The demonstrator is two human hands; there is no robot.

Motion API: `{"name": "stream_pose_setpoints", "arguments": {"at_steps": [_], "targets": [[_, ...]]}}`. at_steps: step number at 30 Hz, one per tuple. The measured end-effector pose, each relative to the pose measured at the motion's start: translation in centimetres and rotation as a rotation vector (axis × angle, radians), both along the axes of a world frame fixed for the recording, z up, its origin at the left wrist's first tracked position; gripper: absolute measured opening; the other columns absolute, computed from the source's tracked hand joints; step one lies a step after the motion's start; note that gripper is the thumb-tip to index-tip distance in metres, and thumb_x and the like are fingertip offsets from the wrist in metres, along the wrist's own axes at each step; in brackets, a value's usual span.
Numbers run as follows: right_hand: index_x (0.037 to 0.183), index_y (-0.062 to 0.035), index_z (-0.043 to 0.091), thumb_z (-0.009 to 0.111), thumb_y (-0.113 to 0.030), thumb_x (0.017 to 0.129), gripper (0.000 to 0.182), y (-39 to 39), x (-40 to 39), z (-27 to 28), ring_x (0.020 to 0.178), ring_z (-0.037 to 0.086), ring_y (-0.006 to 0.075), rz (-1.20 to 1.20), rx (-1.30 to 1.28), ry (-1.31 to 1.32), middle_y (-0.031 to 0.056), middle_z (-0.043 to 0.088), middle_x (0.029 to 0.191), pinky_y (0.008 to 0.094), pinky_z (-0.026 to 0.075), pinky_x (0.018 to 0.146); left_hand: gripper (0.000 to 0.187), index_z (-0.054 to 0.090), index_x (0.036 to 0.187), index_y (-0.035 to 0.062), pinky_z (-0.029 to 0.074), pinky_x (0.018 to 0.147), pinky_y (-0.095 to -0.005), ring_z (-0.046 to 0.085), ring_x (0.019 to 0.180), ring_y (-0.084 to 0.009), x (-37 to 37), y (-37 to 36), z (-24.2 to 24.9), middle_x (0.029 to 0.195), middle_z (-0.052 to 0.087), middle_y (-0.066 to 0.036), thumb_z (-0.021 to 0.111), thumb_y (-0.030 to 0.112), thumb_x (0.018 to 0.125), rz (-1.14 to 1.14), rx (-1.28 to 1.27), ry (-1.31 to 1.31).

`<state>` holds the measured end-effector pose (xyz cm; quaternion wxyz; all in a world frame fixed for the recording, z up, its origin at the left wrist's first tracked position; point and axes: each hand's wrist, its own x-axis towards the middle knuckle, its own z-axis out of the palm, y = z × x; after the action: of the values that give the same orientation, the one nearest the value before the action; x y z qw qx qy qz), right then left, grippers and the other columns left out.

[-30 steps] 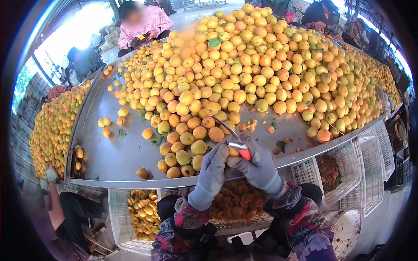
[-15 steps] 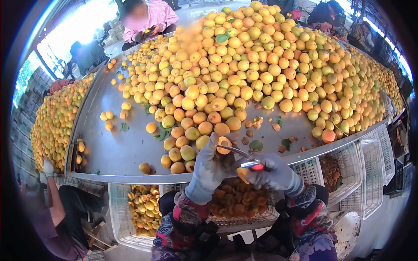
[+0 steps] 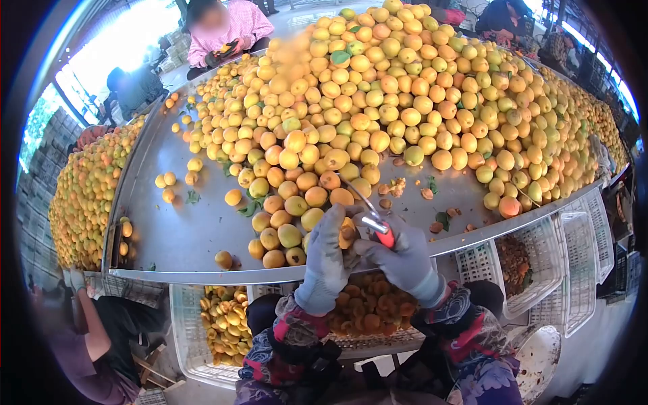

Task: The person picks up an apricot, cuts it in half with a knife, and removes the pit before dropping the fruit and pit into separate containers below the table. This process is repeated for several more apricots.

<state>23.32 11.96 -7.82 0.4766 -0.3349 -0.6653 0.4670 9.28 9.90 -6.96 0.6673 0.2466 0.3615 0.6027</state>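
Note:
Both my hands wear grey gloves and meet over the near edge of the metal table [image 3: 196, 275]. My left hand [image 3: 324, 255] is closed around an orange apricot [image 3: 347, 233], partly hidden by the fingers. In my right hand [image 3: 403, 258] is a curved knife [image 3: 383, 233] with a red handle; its blade points up and left, past the apricot. The fingertips of the right hand come right up to the fruit. Below the hands, apricot halves [image 3: 371, 304] fill a white crate [image 3: 381, 343]. Whole apricots [image 3: 290, 236] lie just beyond the left hand.
A large heap of apricots [image 3: 405, 88] covers the table's middle and back. Loose pits [image 3: 385, 203] and leaves lie near the edge. White crates [image 3: 540, 270] stand at right, another [image 3: 181, 331] at left. Co-workers sit at left [image 3: 74, 337] and across the table [image 3: 236, 27].
The knife blade has swung from across the apricot to pointing up and away. My right hand has come closer to the left; the apricot piece under its fingers no longer shows.

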Motion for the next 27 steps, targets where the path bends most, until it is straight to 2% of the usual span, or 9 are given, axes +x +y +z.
{"name": "stream_pose_setpoints", "arguments": {"at_steps": [4,7,10,13,15,19,20,23,27], "targets": [[0.098,-0.0054,0.058,0.071,-0.02,0.075,0.031,-0.3,-0.6,1.3,0.068,0.062,0.0305,-0.126,0.256,-0.305,0.0134,0.062,0.078,0.0331,0.048,0.056,0.041,0.055,0.111,0.003,0.048,0.057,-0.0203,0.058,0.073,-0.0077,0.9,0.0,-0.2,0.091,0.059,-0.003,0.046,0.039,0.095,0.05,0.033,0.032],[0.097,-0.0046,0.056,0.069,-0.019,0.075,0.029,-0.1,-0.3,0.5,0.065,0.063,0.0306,-0.124,0.386,-0.419,0.012,0.061,0.071,0.0351,0.048,0.055,0.04,0.055,0.112,0.0022,0.048,0.064,-0.0211,0.057,0.078,-0.0076,0.9,0.0,-0.9,0.091,0.058,-0.003,0.047,0.037,0.095,0.1,0.094,0.029],[0.098,-0.0032,0.057,0.068,-0.018,0.075,0.03,-0.1,0.4,0.5,0.061,0.062,0.0318,-0.189,0.179,-0.348,0.0122,0.061,0.065,0.0359,0.048,0.054,0.035,0.056,0.11,0.0032,0.047,0.067,-0.0218,0.056,0.08,-0.0069,0.8,-0.3,0.0,0.091,0.058,-0.002,0.047,0.034,0.096,0.152,0.036,0.14],[0.101,-0.0029,0.057,0.067,-0.019,0.077,0.031,2.7,2.6,-0.3,0.058,0.062,0.0304,-0.27,0.06,-0.22,0.0118,0.06,0.062,0.0358,0.047,0.054,0.026,0.057,0.106,0.0036,0.046,0.07,-0.0227,0.054,0.08,-0.0073,-0.2,-1.1,0.5,0.09,0.058,0.0,0.048,0.026,0.095,-0.021,0.024,0.274],[0.101,-0.0028,0.057,0.067,-0.019,0.077,0.031,4.0,4.4,-0.2,0.057,0.062,0.0291,-0.349,0.096,-0.358,0.0121,0.06,0.062,0.0356,0.047,0.053,0.021,0.057,0.099,0.0027,0.046,0.068,-0.0228,0.055,0.078,-0.008,0.5,-1.4,0.6,0.086,0.058,0.0,0.053,0.022,0.093,-0.235,0.304,0.454],[0.101,-0.0026,0.058,0.068,-0.022,0.078,0.032,3.8,4.7,1.4,0.056,0.061,0.0269,-0.443,-0.019,-0.414,0.0127,0.059,0.061,0.0352,0.046,0.053,0.018,0.059,0.095,0.0076,0.047,0.068,-0.0288,0.061,0.075,-0.024,1.2,-1.9,1.4,0.085,0.061,-0.009,0.063,0.022,0.084,-0.55,0.569,0.83],[0.098,-0.0016,0.058,0.068,-0.025,0.079,0.031,4.0,4.8,0.7,0.055,0.06,0.0273,-0.441,0.015,-0.402,0.0129,0.059,0.06,0.0348,0.045,0.053,0.02,0.06,0.095,0.0095,0.048,0.07,-0.0345,0.059,0.079,-0.0316,1.2,-2.0,1.5,0.087,0.063,-0.011,0.067,0.023,0.081,-0.492,0.68,0.917],[0.096,-0.0013,0.059,0.068,-0.025,0.081,0.03,4.0,4.5,0.2,0.054,0.059,0.027,-0.431,0.063,-0.424,0.0123,0.058,0.059,0.0346,0.044,0.052,0.025,0.062,0.1,0.0062,0.046,0.074,-0.0346,0.058,0.084,-0.0294,0.3,-1.6,2.5,0.093,0.062,-0.01,0.069,0.017,0.079,-0.267,0.954,1.346],[0.095,-0.0008,0.06,0.067,-0.025,0.081,0.029,3.7,4.1,0.1,0.053,0.059,0.0247,-0.381,0.079,-0.354,0.0118,0.059,0.06,0.0334,0.044,0.052,0.029,0.063,0.1,0.0072,0.045,0.074,-0.0377,0.056,0.086,-0.0299,-2.9,1.0,0.7,0.096,0.061,-0.011,0.071,0.019,0.075,0.032,0.816,1.383]]}}
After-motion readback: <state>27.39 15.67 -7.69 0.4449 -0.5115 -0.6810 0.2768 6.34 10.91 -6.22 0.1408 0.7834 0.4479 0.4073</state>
